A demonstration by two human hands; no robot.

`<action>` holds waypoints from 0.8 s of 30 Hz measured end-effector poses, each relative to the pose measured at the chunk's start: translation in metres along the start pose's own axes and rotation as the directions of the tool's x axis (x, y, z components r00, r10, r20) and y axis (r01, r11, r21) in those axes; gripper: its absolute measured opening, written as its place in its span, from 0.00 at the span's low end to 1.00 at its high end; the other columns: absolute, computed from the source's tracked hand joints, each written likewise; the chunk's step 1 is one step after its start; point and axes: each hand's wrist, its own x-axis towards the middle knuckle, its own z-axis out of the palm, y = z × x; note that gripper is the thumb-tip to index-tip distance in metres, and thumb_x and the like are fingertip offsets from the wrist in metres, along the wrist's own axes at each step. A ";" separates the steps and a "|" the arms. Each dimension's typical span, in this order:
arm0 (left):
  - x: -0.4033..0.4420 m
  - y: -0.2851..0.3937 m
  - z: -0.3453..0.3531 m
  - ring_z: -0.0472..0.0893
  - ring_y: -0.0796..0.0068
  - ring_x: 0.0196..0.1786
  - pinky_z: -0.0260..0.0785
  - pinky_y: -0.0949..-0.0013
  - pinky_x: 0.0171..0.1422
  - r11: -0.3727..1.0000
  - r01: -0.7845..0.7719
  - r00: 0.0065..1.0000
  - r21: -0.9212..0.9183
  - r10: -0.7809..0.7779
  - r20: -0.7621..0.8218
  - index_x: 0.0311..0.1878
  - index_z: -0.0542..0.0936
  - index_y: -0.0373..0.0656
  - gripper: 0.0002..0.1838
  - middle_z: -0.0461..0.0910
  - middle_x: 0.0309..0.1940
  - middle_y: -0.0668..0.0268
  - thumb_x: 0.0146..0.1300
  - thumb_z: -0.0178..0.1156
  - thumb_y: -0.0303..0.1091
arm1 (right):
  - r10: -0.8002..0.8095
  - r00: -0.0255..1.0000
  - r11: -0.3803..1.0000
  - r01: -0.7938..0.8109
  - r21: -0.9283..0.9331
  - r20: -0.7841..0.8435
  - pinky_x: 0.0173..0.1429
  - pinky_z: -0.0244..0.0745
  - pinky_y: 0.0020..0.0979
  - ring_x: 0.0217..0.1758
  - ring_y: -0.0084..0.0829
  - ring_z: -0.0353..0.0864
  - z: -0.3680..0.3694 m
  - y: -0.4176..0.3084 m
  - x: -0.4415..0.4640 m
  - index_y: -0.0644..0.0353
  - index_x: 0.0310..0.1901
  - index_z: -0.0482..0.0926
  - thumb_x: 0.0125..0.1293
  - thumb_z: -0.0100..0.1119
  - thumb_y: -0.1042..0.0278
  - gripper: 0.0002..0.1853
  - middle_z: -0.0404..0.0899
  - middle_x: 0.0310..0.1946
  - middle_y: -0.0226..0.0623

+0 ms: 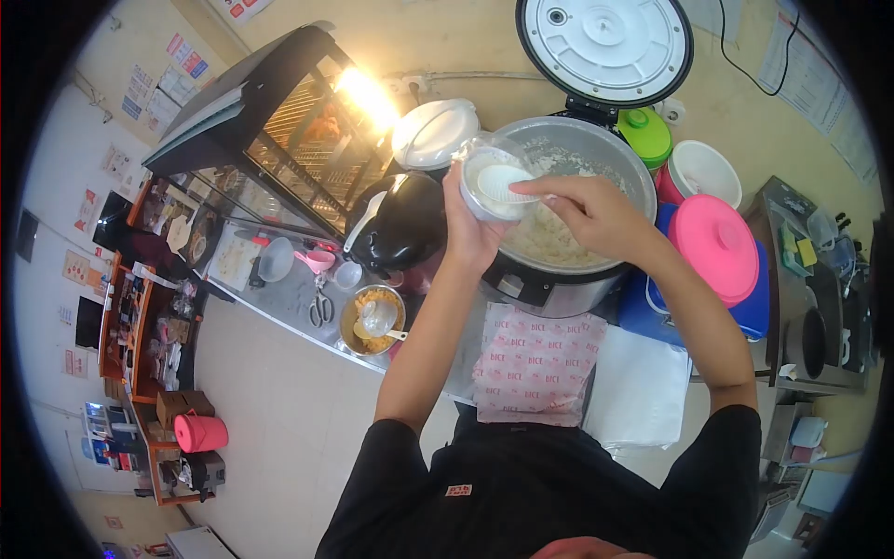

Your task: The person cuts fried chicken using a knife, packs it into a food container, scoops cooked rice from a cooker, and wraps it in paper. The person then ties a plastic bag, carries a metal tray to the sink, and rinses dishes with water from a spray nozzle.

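Over the left rim of an open rice cooker point(545, 296), my left hand point(464, 228) is wrapped round a small white bowl point(477, 198) with clear plastic film about its edge. My right hand point(601, 216) grips a white rice paddle point(503, 183), its blade over the mouth of the bowl. How much rice the bowl holds is hard to make out behind the blade. Cooked rice point(549, 235) lies in the cooker below my right hand. The cooker's lid point(605, 47) stands raised at the back.
Patterned wrapping paper point(538, 363) and white sheets point(641, 387) lie before the cooker. At left are a black pot point(400, 224), a pan of orange-brown food point(358, 321), scissors point(320, 308) and a lit display case point(307, 140). A pink-lidded container point(715, 247) sits on a blue cooler point(643, 307) at right.
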 end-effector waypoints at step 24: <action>-0.097 0.028 -0.044 0.81 0.56 0.56 0.79 0.53 0.47 0.959 -0.132 0.989 -0.249 0.109 -0.102 0.65 0.72 0.48 0.32 0.78 0.60 0.60 0.72 0.41 0.61 | 0.118 0.991 0.843 -0.132 -0.521 -0.060 0.59 0.61 0.64 0.50 0.48 0.79 0.025 0.115 0.040 0.48 0.50 0.84 0.56 0.53 0.81 0.22 0.79 0.37 0.43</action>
